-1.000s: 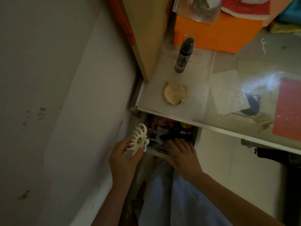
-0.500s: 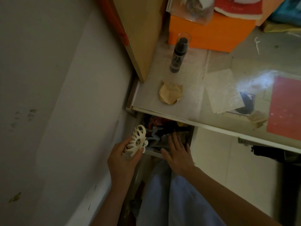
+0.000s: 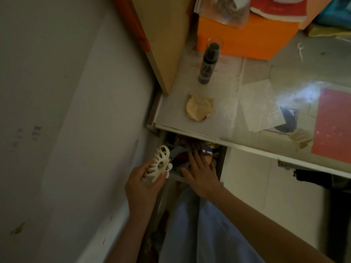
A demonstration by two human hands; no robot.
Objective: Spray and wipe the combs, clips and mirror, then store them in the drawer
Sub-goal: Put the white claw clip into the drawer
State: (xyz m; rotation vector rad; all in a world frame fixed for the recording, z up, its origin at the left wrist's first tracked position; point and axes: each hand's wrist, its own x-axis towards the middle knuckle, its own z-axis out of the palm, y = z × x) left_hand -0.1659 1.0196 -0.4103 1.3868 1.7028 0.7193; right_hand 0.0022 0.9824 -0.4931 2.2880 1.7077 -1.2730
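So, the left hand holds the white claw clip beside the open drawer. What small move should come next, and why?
Probably lower the white claw clip into the open drawer. The left hand grips it just left of the drawer, and the right hand lies flat on the items inside, maybe making room. Spray bottle and cloth sit untouched on the desk.

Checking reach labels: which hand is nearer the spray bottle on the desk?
Right. The right hand lies inside the open drawer, almost directly below the spray bottle. The left hand holds the white hair clip lower and further left, outside the drawer.
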